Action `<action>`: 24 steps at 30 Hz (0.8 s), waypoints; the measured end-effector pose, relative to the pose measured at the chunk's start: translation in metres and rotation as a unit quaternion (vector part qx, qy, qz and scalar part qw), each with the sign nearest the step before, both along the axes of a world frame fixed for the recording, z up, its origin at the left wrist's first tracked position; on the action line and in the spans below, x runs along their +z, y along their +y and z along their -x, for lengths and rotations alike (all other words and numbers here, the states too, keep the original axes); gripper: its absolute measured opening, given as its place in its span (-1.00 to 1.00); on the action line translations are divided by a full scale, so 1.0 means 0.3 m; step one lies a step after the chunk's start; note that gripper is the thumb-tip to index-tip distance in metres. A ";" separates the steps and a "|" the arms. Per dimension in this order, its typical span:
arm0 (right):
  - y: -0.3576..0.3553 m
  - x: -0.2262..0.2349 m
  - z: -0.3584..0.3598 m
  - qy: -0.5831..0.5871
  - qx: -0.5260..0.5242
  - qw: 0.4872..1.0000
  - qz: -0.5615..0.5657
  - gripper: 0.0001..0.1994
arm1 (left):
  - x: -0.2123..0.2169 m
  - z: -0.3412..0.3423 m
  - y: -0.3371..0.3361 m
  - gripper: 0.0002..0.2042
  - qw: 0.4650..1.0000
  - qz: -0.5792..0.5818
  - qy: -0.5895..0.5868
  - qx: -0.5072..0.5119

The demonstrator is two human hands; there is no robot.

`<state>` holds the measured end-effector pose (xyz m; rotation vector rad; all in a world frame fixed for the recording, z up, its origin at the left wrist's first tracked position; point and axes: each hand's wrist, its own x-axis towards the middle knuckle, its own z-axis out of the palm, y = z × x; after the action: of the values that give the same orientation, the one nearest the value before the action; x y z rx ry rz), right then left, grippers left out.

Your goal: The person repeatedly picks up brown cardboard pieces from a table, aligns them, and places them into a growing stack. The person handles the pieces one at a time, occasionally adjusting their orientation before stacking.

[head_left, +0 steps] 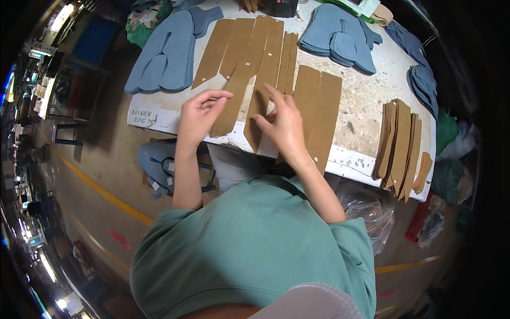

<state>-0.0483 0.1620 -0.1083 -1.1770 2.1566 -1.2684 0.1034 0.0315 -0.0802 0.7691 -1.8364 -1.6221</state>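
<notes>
My left hand (199, 114) hovers at the front edge of the table, its thumb and forefinger nearly meeting in a pinch. Whatever may be between those fingertips is too small to make out. Beside them lies a long brown strip (226, 118) with a pointed end. My right hand (287, 126) is held over the neighbouring brown strip (255, 122), thumb and forefinger spread apart. Farther back, more brown strips (244, 40) lie in overlapping rows, several marked with small white stickers. Two wide brown strips (325, 111) lie to the right of my right hand.
Blue-grey cut pieces are stacked at the back left (164, 53) and back right (340, 40). Bundled brown strips (398, 143) overhang the right front edge of the speckled table (358, 114). A stool with blue pieces (159, 159) stands below the table. Clear plastic bags (366, 207) hang under it.
</notes>
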 end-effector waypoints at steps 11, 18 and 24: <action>0.025 0.032 0.008 -0.111 0.106 0.985 0.082 -0.61 | 0.156 -0.219 0.016 -0.86 0.992 0.001 0.106 0.065; 0.357 0.203 0.235 -0.331 0.159 0.912 0.183 -0.68 | 0.219 -0.144 0.037 -0.84 0.966 -0.105 0.151 -0.183; 0.457 0.215 0.334 -0.335 -0.067 0.911 0.230 -0.53 | 0.183 0.253 0.137 -0.61 0.953 -0.108 0.010 -0.282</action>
<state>-0.1485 0.2992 -0.0438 -0.5881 1.4849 -1.9625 0.0274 0.0725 -0.0252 0.3149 -1.9999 -2.2028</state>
